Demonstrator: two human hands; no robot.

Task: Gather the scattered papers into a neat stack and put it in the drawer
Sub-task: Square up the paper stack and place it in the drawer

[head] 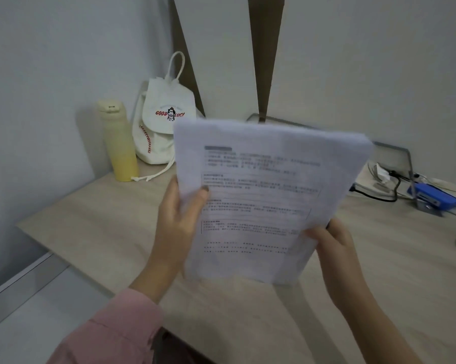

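1. The pink sleeve [103, 332], nearest the camera at 7 o'clock, covers the left forearm.
2. At 10 o'clock on the counter [90, 232] stand a yellow bottle [119, 143] and, touching it, a white drawstring bag [158, 122].
3. The left hand [179, 219] pinches the papers' left edge, thumb on the printed face, fingers hidden behind.
4. The papers [269, 195] hang in the air above the counter, between both hands. Their long axis runs roughly 6 to 12 o'clock, the top leaning slightly toward 1.
5. The right hand [332, 245] curls round the lower right corner, at 4 o'clock from the stack's middle. Both hands touch the stack, so neither is nearer.
6. At 3 o'clock lies a blue device [431, 195] among cables.
7. No drawer is in view, so which way the stack must travel cannot be judged. The print is blurred, and the number of sheets and how well their edges line up cannot be told.
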